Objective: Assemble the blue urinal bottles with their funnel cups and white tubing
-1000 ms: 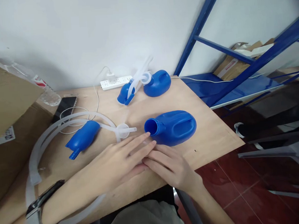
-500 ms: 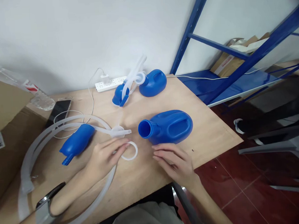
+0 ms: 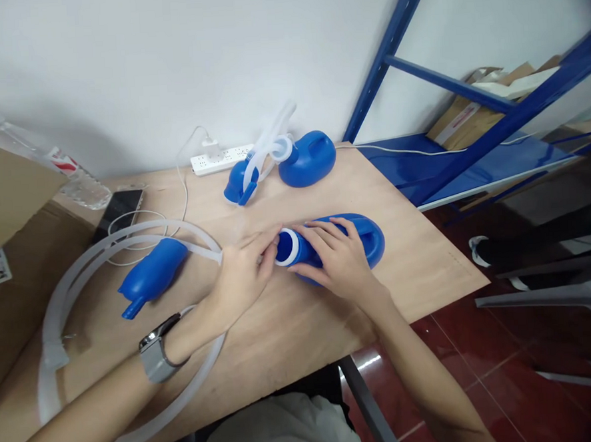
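Note:
A blue plastic bottle [image 3: 375,239] with a built-in handle lies on its side on the wooden table, its mouth facing left. A white ring [image 3: 294,248] sits against the rim of that mouth. My left hand [image 3: 243,267] pinches the ring at its left edge; the fingertips are partly hidden. Over the bottle's neck and body, my right hand [image 3: 342,261] grips with curved fingers and covers much of it. Left of my hands lies a blue spouted piece [image 3: 153,273], with a long translucent tube [image 3: 51,322] looping around it.
Behind stand a second blue bottle [image 3: 312,160] and another blue spouted piece [image 3: 238,184] with coiled tubing. A power strip [image 3: 222,160], phone [image 3: 119,210], clear bottle [image 3: 86,190] and cardboard box [image 3: 28,277] are at the back and left. A blue metal rack [image 3: 390,55] rises right.
My left hand has moved right, bringing the white ring from above the table to the bottle's mouth. My right hand has moved up onto the bottle and taken hold of it.

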The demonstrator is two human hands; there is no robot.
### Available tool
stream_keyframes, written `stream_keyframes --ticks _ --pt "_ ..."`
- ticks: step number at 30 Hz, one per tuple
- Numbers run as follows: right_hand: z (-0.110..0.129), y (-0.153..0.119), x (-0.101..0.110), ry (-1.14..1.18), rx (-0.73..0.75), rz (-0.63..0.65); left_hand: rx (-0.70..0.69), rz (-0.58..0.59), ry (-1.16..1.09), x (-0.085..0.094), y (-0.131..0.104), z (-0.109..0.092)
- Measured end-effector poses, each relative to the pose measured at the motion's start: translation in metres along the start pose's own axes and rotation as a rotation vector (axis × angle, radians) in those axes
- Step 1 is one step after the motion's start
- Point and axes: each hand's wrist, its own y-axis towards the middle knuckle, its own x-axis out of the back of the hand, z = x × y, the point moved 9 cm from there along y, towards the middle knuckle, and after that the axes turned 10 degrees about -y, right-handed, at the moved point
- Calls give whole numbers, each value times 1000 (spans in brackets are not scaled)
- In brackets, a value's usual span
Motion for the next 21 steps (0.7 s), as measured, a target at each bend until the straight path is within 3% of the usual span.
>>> stream_keyframes --ticks 5,11,21 --pt "3 -1 2 -18 1 -58 -20 62 -25 -13 -14 -2" --pt "10 0 1 -35 55 -56 -25 174 75 -36 -16 3" --pt "9 0 0 -12 33 -64 -103 2 118 -46 -25 6"
